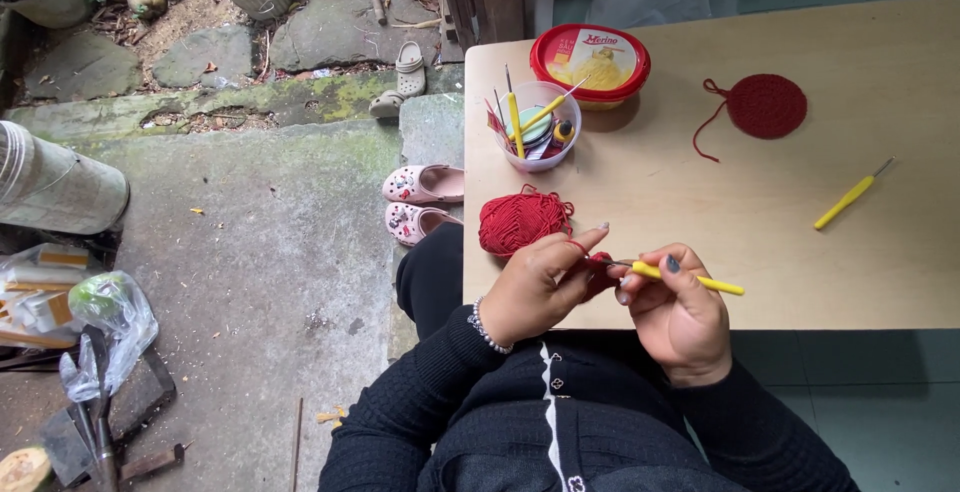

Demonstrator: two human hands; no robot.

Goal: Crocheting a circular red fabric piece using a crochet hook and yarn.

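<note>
My left hand [540, 287] pinches a small red crochet piece [600, 274] at the near edge of the wooden table [760, 212], with red yarn looped over its index finger. A yellow-handled crochet hook [700, 280] is gripped by my right hand [678, 310], its metal tip pointing into the red piece. The yarn runs back to a red yarn ball [522, 221] just beyond my left hand.
Farther back stand a clear cup of hooks and tools [537, 127] and a red-lidded round tub [590, 64]. A finished red crochet circle [765, 105] and a second yellow hook [850, 195] lie to the right. Pink clogs [420, 202] sit on the ground to the left.
</note>
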